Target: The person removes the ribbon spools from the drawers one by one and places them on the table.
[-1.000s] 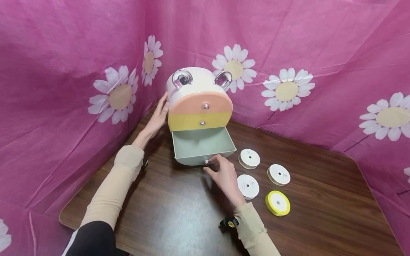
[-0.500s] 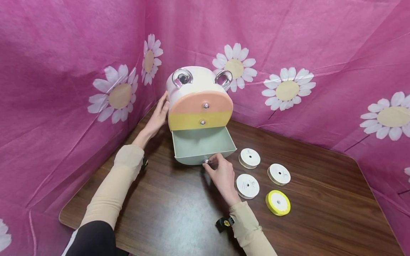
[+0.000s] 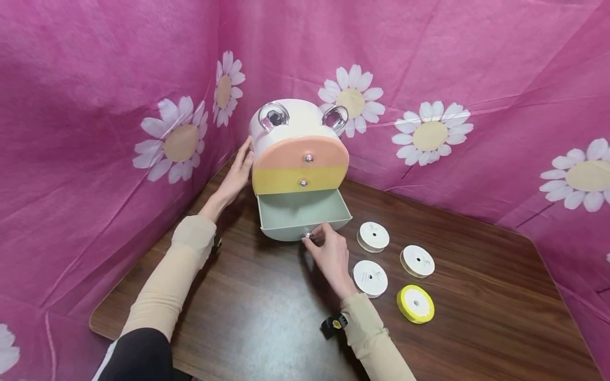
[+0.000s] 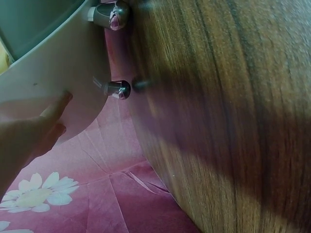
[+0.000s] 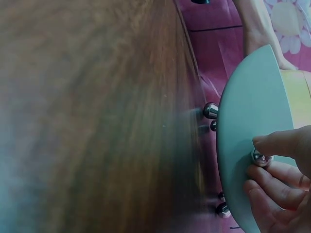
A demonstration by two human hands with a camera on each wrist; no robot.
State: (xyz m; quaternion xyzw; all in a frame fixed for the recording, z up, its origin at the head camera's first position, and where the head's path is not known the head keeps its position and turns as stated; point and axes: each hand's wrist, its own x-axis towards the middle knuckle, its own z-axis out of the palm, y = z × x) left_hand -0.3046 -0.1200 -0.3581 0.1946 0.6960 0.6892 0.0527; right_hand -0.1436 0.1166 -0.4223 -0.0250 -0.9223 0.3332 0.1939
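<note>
A small rounded drawer cabinet (image 3: 288,135) with a white shell and two silver ring ears stands on the table. Its top drawer front is orange and the middle one yellow, both flush. The pale green bottom drawer (image 3: 305,209) is pulled out, and nothing lies in the part that shows. My right hand (image 3: 332,259) pinches that drawer's silver knob (image 5: 261,158) between thumb and fingers. Against the cabinet's left side rests my left hand (image 3: 235,177), fingers extended; in the left wrist view its fingertips touch the shell, near the short metal feet (image 4: 119,90).
Right of the drawer lie several ribbon spools on the wooden table (image 3: 248,317): white-faced ones, such as the nearest spool (image 3: 369,278), and a yellow spool (image 3: 415,304). A pink flowered curtain (image 3: 476,63) encloses the table's back and left sides.
My right thumb and fingers have closed on the knob, and the green drawer has slid slightly inward. My left hand stays on the cabinet's side. The spools have not moved.
</note>
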